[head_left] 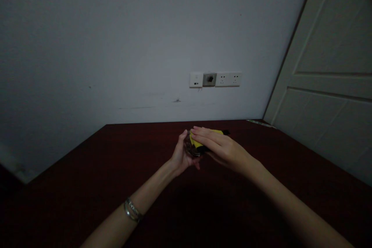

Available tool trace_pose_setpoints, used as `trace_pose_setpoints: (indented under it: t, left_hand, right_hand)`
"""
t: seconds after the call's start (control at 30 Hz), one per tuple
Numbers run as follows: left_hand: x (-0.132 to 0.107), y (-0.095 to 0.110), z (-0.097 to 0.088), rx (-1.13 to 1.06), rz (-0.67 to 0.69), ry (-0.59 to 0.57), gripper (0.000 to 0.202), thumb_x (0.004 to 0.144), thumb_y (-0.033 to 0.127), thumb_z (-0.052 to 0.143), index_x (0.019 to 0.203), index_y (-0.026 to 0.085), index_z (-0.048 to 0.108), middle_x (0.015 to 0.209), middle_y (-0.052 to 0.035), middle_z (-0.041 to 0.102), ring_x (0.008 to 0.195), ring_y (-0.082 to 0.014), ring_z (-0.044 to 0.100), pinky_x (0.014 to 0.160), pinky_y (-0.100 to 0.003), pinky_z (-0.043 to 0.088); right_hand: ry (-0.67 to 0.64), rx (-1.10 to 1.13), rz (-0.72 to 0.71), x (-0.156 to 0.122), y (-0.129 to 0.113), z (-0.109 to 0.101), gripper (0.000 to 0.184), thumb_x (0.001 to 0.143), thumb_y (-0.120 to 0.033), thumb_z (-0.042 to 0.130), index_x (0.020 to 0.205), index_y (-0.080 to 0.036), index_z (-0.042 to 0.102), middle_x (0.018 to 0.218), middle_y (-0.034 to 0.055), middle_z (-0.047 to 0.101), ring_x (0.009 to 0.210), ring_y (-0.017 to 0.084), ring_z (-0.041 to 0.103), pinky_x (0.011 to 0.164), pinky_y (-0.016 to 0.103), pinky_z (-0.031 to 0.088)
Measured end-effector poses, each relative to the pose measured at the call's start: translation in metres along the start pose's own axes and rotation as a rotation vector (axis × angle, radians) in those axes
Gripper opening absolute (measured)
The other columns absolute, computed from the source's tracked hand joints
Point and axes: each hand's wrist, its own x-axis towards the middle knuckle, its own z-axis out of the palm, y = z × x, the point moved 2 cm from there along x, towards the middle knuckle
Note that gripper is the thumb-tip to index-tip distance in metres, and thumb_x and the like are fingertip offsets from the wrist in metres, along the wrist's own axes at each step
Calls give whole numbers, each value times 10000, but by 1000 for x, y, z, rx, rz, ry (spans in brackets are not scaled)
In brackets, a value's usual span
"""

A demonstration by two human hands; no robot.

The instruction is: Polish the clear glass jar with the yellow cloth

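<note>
While the left hand (180,157) cups a clear object (188,148) over the surface (130,143), the right hand's (225,148) fingers hold a yellow cloth (197,144) against its right side, contact made, remaining work unclear.

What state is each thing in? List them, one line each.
Left hand: holding clear container
Right hand: fingers over yellow-and-black cloth
Clear container: held, partly hidden
Yellow-and-black cloth: held against the container
Silver bracelets: worn
Right-hand sockets: nothing plugged in
Panelled door: cannot tell whether shut
</note>
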Motion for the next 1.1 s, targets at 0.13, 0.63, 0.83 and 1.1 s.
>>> trace_pose_setpoints:
  t: [0.13, 0.63, 0.83, 1.1]
  left_hand:
    - [0, -1, 0, 0, -8, 31, 597, 753, 696, 436, 842, 128, 595, 550, -11, 580, 354, -129, 512, 324, -283, 493]
    - [4, 1, -11, 133, 93, -39, 583, 737, 675, 487, 893, 123, 594, 654, -34, 632, 461, -148, 594, 319, -234, 476]
    - [5, 1, -11, 133, 63, -23, 608, 709, 702, 489, 867, 125, 598, 643, -35, 620, 452, -150, 581, 315, -250, 479]
    - [4, 3, -9, 128, 47, -35, 620, 722, 699, 473, 865, 112, 614, 661, -53, 617, 460, -150, 580, 324, -255, 482]
  right_hand:
    - [3, -12, 15, 0, 0, 0, 427, 915, -70, 417, 1342, -96, 429, 1311, 178, 552, 1292, 223, 454, 1044, 439, 456]
    - [97, 245, 154, -11, 8, 1, 449, 871, -54, 445, 1302, -180, 464, 1255, 110, 598, 1196, 179, 548, 1015, 394, 484]
    - [82, 203, 115, -11, 9, 2, 515, 848, -22, 446, 1338, -177, 420, 1273, 121, 583, 1234, 194, 515, 1028, 430, 468]
    - [134, 255, 251, -13, 11, -4, 405, 884, -108, 485, 1279, -195, 504, 1230, 98, 627, 1136, 183, 599, 969, 368, 513]
